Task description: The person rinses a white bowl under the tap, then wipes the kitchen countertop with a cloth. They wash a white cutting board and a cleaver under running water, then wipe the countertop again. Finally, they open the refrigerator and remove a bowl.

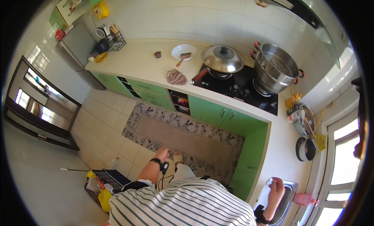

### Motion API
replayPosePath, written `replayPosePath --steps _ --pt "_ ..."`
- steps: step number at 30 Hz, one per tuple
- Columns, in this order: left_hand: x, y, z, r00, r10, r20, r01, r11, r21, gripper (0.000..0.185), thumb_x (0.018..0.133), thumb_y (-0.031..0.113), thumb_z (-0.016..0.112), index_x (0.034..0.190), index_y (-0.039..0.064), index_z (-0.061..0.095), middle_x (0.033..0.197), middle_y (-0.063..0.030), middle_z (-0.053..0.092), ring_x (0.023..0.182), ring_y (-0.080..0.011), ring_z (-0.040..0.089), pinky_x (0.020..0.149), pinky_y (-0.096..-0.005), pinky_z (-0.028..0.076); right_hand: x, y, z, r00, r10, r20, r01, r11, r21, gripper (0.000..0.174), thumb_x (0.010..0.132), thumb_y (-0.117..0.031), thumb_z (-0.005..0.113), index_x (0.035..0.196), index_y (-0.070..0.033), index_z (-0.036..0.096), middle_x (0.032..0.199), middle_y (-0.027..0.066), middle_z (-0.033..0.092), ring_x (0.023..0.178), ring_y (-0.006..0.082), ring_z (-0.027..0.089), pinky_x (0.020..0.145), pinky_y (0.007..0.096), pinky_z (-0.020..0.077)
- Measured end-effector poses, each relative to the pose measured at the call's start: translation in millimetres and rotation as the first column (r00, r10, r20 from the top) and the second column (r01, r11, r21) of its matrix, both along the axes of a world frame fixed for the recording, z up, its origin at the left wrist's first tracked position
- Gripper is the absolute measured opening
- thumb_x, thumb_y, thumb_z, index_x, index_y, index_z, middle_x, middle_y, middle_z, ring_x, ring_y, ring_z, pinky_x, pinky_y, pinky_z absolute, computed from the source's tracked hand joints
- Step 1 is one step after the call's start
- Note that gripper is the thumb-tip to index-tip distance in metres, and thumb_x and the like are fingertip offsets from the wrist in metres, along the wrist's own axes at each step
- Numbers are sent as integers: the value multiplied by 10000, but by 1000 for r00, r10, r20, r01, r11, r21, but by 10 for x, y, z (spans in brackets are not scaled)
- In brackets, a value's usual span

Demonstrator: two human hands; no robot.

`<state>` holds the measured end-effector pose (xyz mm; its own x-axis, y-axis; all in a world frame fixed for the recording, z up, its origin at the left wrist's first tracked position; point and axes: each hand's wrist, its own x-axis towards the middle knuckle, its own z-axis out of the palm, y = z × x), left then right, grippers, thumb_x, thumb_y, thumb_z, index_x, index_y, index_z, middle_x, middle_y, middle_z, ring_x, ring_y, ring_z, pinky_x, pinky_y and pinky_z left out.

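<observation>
My left hand (162, 153) hangs low above the edge of the floor mat (175, 132), its fingers loosely curled. Nothing shows in it, though the inside of the palm is hidden. A black strap with a small device and cable sits on that wrist. On the right, my right hand (277, 188) is over the near side of a steel sink (289, 196), fingers bent. A pale glint shows by its fingertips; whether it holds something is unclear. A pink bottle (304, 199) stands beyond the sink.
The black gas hob (233, 90) carries a lidded wok (222, 59) and a stacked steamer (276, 65). A white bowl with a brush (184, 52) and a checked cloth (176, 77) lie left of it. A crate (96, 193) stands on the floor at left; green cabinets (210, 109) line the counter.
</observation>
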<state>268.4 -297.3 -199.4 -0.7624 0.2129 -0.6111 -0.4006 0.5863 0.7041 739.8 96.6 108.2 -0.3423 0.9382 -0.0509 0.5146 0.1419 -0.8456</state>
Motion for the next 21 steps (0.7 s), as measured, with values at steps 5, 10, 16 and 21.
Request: replayPosePath --steps 5,10,16,21 --pt "-47 -2166 -530 463 -831 308 790 229 -569 212 860 212 742 985 41 744 994 -211 741 897 -396 716 792 -477 583 -1987 -293 -602 916 394 -79 -402 898 -180 178 972 -96 657 1102 17 703 870 82 733 785 124 688 697 281 539" --pt "-439 -2921 -465 928 47 369 55 964 -260 316 961 241 633 1216 58 669 987 -152 735 885 -334 721 762 -471 586 -4253 -740 -1098 512 855 87 -859 511 26 297 979 -157 620 1229 -8 677 1106 209 727 961 360 704 852 388 555" --pt "-1058 -3110 36 741 575 347 -587 805 -80 414 1041 220 504 1439 112 536 1039 -96 686 867 -214 675 705 -359 541 -6972 -1237 -1540 381 924 35 -915 371 160 379 998 -134 561 1365 -50 602 1263 214 676 1173 401 634 993 437 504" --pt "-1413 -3340 172 642 656 398 -735 674 75 415 1035 228 507 1434 119 535 1057 -115 691 918 -240 680 758 -384 553 -8348 -1065 -1977 475 661 581 -878 307 368 430 998 -227 591 1427 -210 590 1502 105 550 1426 322 464 1145 504 374"
